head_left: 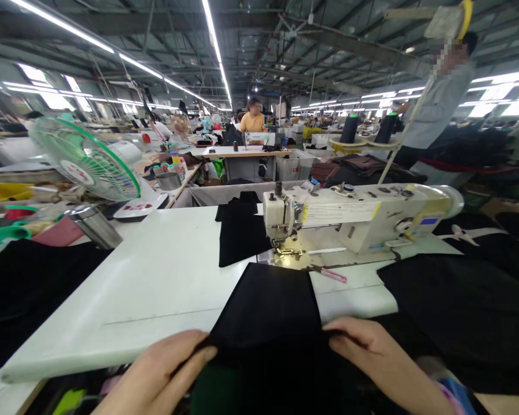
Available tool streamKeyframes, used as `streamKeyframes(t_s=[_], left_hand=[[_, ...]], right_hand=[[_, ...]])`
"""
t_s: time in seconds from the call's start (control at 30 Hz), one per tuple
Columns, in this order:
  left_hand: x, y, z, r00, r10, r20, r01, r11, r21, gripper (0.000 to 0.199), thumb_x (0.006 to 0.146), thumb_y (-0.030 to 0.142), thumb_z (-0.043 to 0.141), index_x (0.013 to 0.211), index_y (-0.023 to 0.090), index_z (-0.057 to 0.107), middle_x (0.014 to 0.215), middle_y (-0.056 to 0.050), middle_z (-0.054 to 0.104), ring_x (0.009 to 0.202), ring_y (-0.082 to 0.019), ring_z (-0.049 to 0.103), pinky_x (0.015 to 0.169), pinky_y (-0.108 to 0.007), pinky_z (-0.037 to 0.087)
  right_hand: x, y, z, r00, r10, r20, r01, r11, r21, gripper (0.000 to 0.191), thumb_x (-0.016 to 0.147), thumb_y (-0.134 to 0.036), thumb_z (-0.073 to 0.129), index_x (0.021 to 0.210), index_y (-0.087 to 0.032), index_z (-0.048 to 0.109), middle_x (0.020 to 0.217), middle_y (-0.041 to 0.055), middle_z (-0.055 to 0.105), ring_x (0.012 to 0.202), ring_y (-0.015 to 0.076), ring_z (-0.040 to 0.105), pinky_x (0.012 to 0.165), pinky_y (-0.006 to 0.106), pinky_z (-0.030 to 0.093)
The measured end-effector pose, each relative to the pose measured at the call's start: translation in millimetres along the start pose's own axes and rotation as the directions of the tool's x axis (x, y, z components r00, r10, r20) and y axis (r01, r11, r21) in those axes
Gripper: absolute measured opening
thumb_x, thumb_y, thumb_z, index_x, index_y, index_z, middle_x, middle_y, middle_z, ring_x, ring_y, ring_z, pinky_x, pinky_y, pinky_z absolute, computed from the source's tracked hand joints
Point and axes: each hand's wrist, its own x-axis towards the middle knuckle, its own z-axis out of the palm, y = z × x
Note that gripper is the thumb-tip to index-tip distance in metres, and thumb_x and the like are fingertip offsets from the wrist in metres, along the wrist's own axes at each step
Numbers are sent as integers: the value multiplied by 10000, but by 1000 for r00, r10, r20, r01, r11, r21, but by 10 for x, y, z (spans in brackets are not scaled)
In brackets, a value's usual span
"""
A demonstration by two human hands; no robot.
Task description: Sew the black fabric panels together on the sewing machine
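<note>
A black fabric piece (270, 302) lies over the front edge of the pale sewing table (164, 276), its far end close to the sewing machine's needle area. My left hand (168, 369) pinches its left edge between thumb and fingers. At the opposite edge, my right hand (372, 351) pinches the same cloth. The white sewing machine (341, 216) stands just beyond, its lamp lighting the metal plate. Behind the needle, another black fabric piece (242, 233) rests on the table. Pink-handled thread snips (332, 274) lie right of the needle area.
A green-rimmed fan (89, 158) and a steel flask (93, 225) stand at the left. More black cloth (462, 305) is piled at the right. Thread cones (349, 128) sit on a stand behind the machine. A person in yellow (253, 120) sits ahead; another person (436, 98) stands right.
</note>
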Motion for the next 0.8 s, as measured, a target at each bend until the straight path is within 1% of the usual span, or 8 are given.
streamKeyframes(t_s=[0.1, 0.2, 0.3, 0.37, 0.5, 0.63, 0.7, 0.8], left_hand=[[524, -173, 161, 998, -58, 12, 56, 991, 125, 378, 868, 488, 519, 591, 237, 571, 581, -9, 599, 566, -199, 574, 595, -285, 451], [1054, -328, 435, 999, -31, -24, 35, 988, 148, 308, 847, 415, 530, 603, 228, 505, 721, -40, 591, 709, -229, 580, 727, -341, 458], [1425, -437, 643, 1000, -2, 18, 1, 997, 78, 105, 742, 282, 630, 700, 210, 566, 957, -87, 613, 874, -253, 586, 845, -374, 453], [1547, -463, 704, 998, -8, 69, 4, 999, 49, 106, 652, 179, 662, 691, 210, 568, 877, -56, 610, 814, -235, 577, 797, -352, 459], [1529, -400, 704, 996, -15, 89, 19, 999, -42, 146, 645, 85, 583, 649, 215, 517, 720, -4, 572, 722, -198, 551, 738, -315, 448], [1309, -263, 586, 996, -90, 13, 90, 952, -291, 125, 789, 172, 551, 899, 210, 596, 1014, -54, 669, 911, -204, 628, 830, -331, 490], [1188, -190, 497, 988, -140, 71, 155, 796, -585, 259, 761, 194, 643, 1019, 224, 651, 1262, -59, 647, 1080, -216, 632, 921, -333, 492], [1059, -97, 391, 977, -155, 148, 208, 524, -826, 329, 679, 161, 755, 1001, 226, 745, 1378, -50, 613, 1237, -248, 575, 1045, -330, 435]], right_hand=[[350, 262, 194, 979, 56, -197, -78, 992, -103, 333, 929, -467, 519, 791, -206, 672, 730, 25, 670, 720, 215, 639, 662, 293, 514], [649, 518, 338, 883, -113, -457, -44, 947, -318, 247, 874, -397, 551, 736, -207, 629, 891, 91, 660, 877, 276, 611, 839, 413, 489], [801, 685, 398, 823, -166, -543, -54, 929, -367, 169, 830, -333, 558, 732, -210, 620, 1086, 151, 630, 1072, 343, 551, 970, 521, 412], [842, 733, 396, 818, -147, -556, -65, 937, -343, 144, 810, -315, 570, 716, -213, 608, 1108, 155, 628, 1093, 353, 538, 980, 541, 397], [878, 742, 363, 829, -122, -546, -35, 963, -268, 120, 770, -296, 633, 682, -225, 591, 882, 86, 653, 918, 295, 589, 925, 483, 441], [859, 717, 384, 813, -61, -579, 17, 996, -82, 182, 816, -390, 610, 777, -212, 611, 811, 53, 659, 807, 240, 630, 793, 391, 515], [828, 701, 407, 807, 73, -586, 49, 981, 190, 266, 777, -441, 683, 875, -196, 647, 880, 56, 693, 842, 234, 659, 787, 362, 533], [792, 673, 425, 819, 279, -501, 60, 828, 558, 412, 622, -416, 851, 932, -189, 701, 929, 41, 724, 905, 233, 669, 849, 339, 529]])
